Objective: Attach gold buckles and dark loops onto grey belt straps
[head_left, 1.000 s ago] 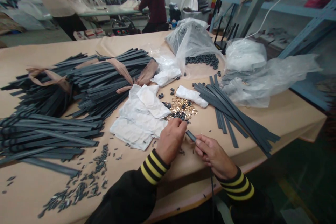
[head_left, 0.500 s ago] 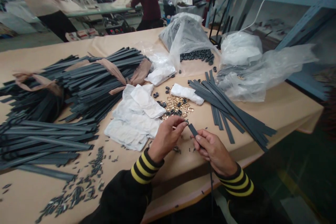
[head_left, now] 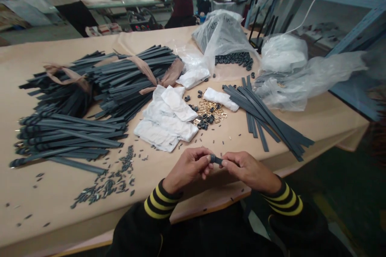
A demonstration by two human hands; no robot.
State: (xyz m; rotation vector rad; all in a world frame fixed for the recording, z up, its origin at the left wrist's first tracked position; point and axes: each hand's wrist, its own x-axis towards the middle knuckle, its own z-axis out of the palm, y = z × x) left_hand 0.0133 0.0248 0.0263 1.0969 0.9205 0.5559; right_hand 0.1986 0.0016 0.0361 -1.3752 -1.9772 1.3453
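Just above the table's near edge, my left hand [head_left: 191, 166] pinches a small dark keeper loop [head_left: 212, 158] between thumb and fingers. My right hand [head_left: 249, 170] grips a dark grey strap [head_left: 218, 161] close to its end, which meets the loop. Whether the strap passes through the loop is hard to make out, as my fingertips cover part of both. Beyond my hands lie a pile of gold buckles [head_left: 211, 108] and several loose dark loops [head_left: 206, 121]. More flat straps [head_left: 265, 118] fan out at the right.
Bundled straps [head_left: 129, 72] and finished-looking looped straps [head_left: 75, 132] cover the left side. White cloths [head_left: 165, 124] lie mid-table, small dark scraps [head_left: 111, 180] at front left. A plastic bag [head_left: 221, 34] spills loops at the back. Two people are beyond the table.
My hands have come lower and nearer to me. The loop and the strap end, apart before, now meet between my fingers. The view has shifted, showing more of the table's left front.
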